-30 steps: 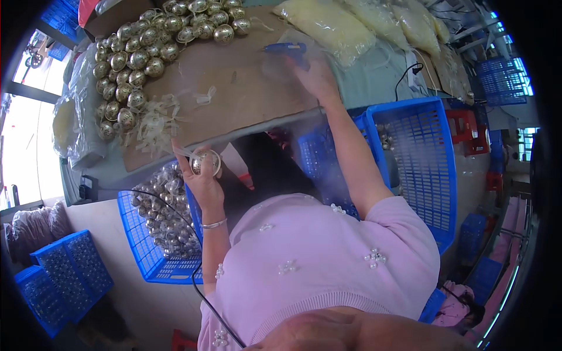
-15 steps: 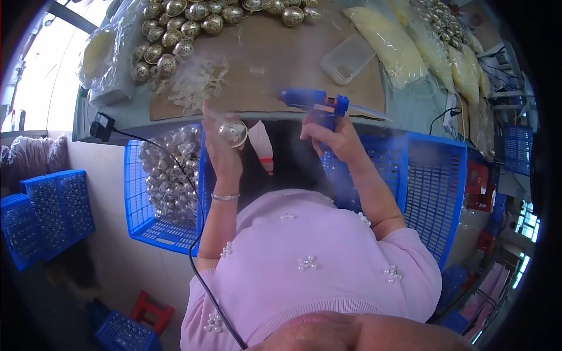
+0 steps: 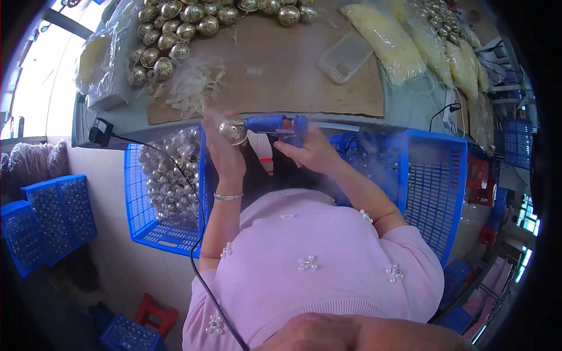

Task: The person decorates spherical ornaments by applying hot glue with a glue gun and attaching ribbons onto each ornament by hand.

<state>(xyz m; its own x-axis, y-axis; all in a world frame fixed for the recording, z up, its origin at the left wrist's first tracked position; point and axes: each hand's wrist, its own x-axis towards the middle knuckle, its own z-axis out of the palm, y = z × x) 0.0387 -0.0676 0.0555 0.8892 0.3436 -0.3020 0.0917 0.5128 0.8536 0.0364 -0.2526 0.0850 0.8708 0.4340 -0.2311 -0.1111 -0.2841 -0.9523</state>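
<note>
A gold patterned ball [image 3: 232, 132] sits in my left hand [image 3: 221, 153], whose fingers are wrapped round it just in front of the table edge. My right hand [image 3: 313, 151] grips a blue hot glue gun [image 3: 270, 123] by its handle. The nozzle points left and meets the ball's upper right side, as far as I can see. A clear glue stick [image 3: 335, 126] sticks out of the gun's back end. On the brown board [image 3: 281, 70] beyond my hands lies a pile of pale translucent strips [image 3: 196, 88].
Many gold balls [image 3: 187, 29] crowd the table's far left. A clear plastic tray [image 3: 346, 57] and a bag of yellowish sticks [image 3: 386, 44] lie right. Blue crates stand below: one with silvery balls [image 3: 175, 175], another at right [image 3: 436, 187]. A black cord [image 3: 196, 234] hangs at left.
My right hand has brought the glue gun left and down, so its nozzle is now at the ball. My left hand keeps the ball in nearly the same place.
</note>
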